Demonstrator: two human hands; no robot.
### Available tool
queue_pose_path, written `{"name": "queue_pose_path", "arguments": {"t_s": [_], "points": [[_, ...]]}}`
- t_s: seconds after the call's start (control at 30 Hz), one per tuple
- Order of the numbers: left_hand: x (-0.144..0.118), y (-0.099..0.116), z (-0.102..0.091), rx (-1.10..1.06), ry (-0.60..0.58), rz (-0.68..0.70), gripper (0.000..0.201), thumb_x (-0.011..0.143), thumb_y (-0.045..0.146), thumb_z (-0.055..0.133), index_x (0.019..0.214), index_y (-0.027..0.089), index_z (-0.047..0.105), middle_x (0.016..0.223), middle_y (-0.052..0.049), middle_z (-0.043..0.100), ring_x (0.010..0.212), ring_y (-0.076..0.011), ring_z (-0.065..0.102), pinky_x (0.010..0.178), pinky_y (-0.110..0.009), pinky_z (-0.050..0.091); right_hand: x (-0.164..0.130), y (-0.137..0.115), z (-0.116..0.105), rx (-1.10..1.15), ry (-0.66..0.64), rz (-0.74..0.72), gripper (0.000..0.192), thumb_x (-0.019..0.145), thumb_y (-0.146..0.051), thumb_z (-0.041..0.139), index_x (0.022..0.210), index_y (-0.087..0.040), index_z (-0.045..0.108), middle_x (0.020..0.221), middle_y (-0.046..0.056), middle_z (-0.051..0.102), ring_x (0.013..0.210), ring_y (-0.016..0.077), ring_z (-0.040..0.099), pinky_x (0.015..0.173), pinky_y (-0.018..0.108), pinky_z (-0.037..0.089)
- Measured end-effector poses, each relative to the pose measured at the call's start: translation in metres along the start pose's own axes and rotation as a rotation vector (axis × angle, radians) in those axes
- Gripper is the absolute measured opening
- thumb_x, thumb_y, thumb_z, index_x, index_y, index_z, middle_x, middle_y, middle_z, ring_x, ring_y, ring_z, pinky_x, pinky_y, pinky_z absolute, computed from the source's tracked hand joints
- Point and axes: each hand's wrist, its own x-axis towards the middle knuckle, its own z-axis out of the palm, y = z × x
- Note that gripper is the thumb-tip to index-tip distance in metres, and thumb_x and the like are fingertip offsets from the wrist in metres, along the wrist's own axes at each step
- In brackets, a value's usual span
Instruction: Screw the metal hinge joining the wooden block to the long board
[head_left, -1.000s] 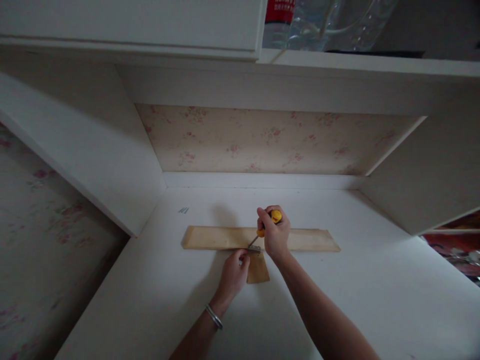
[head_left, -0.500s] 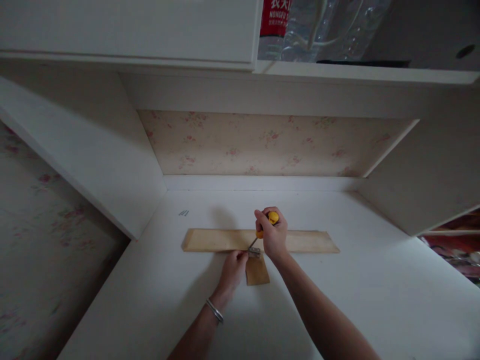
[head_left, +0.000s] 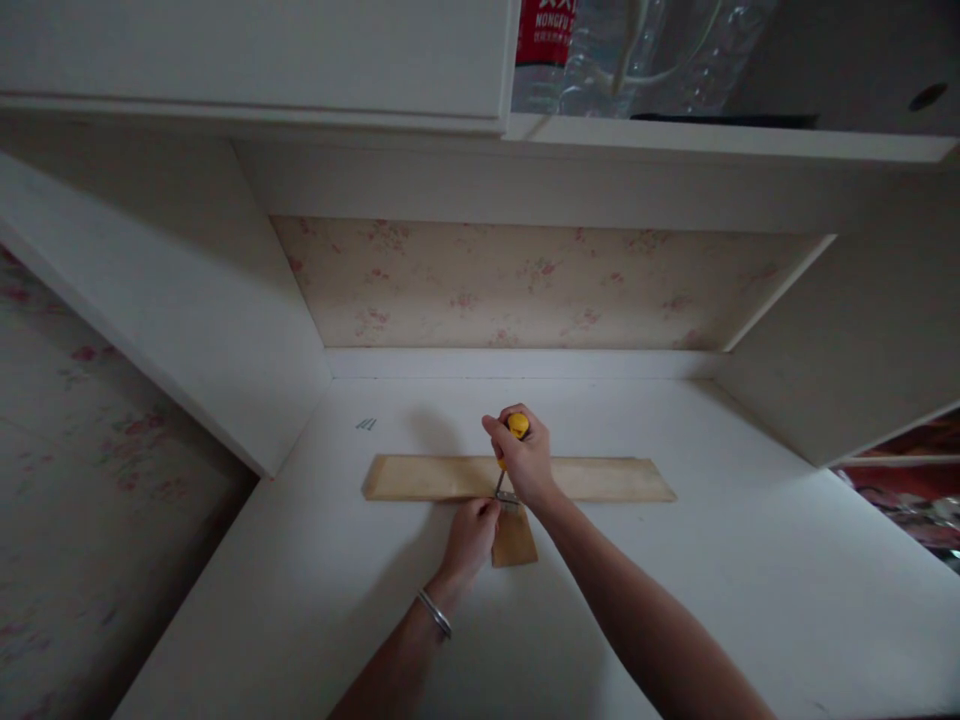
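My right hand (head_left: 528,460) is closed round the yellow handle of a screwdriver (head_left: 518,426). Its shaft slants down to the left edge of a small metal hinge (head_left: 510,498). The hinge lies where a short wooden piece (head_left: 515,547) meets the near edge of a long, pale wooden board (head_left: 427,478). My left hand (head_left: 469,540), with a bracelet at its wrist, has its fingertips pinched together at the hinge's left side, close to the screwdriver's tip. What lies between those fingertips is hidden.
Several small screws (head_left: 366,424) lie on the white tabletop (head_left: 300,600) behind the board's left end. White side panels (head_left: 180,290) stand left and right. Overhead, a cabinet shelf (head_left: 720,138) holds plastic bottles (head_left: 544,50).
My right hand and the screwdriver handle have shifted left, so the shaft stands steeper, its tip still at the hinge. My left hand stays at nearly the same place.
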Motion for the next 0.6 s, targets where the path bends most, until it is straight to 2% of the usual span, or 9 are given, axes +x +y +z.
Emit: {"name": "queue_pose_path", "arguments": {"t_s": [0.17, 0.37, 0.5, 0.6], "points": [[-0.001, 0.003, 0.000, 0.043, -0.002, 0.008, 0.031, 0.081, 0.031, 0.046, 0.052, 0.018, 0.049, 0.050, 0.001, 0.049, 0.050, -0.0129, 0.044, 0.048, -0.025, 0.025, 0.004, 0.001, 0.006, 0.000, -0.071, 0.012, 0.032, 0.072, -0.046, 0.067, 0.067, -0.022, 0.047, 0.048, -0.009, 0.040, 0.041, 0.0084, 0.036, 0.040, 0.023, 0.028], [0.000, 0.001, 0.001, 0.035, -0.012, 0.027, 0.030, 0.081, 0.031, 0.045, 0.056, 0.017, 0.052, 0.053, 0.001, 0.051, 0.051, -0.0127, 0.045, 0.049, -0.025, 0.026, 0.010, -0.005, 0.003, 0.131, -0.295, 0.111, 0.040, 0.079, -0.054, 0.057, 0.061, -0.021, 0.045, 0.046, -0.006, 0.042, 0.037, 0.0077, 0.034, 0.036, 0.022, 0.025], [-0.001, 0.002, 0.000, 0.037, -0.030, 0.027, 0.031, 0.081, 0.033, 0.045, 0.054, 0.017, 0.049, 0.051, 0.001, 0.048, 0.050, -0.0125, 0.043, 0.049, -0.025, 0.026, 0.014, -0.015, 0.001, 0.045, -0.374, 0.095, 0.040, 0.081, -0.053, 0.053, 0.060, -0.019, 0.050, 0.050, -0.004, 0.047, 0.042, 0.0094, 0.041, 0.042, 0.024, 0.033], [-0.003, 0.003, -0.003, 0.042, -0.039, 0.034, 0.033, 0.082, 0.035, 0.044, 0.056, 0.017, 0.051, 0.052, 0.001, 0.049, 0.051, -0.0134, 0.045, 0.050, -0.025, 0.026, 0.015, -0.026, -0.001, -0.077, -0.460, 0.032, 0.028, 0.082, -0.045, 0.054, 0.073, -0.019, 0.058, 0.059, -0.002, 0.053, 0.054, 0.0122, 0.049, 0.052, 0.025, 0.039]]}}
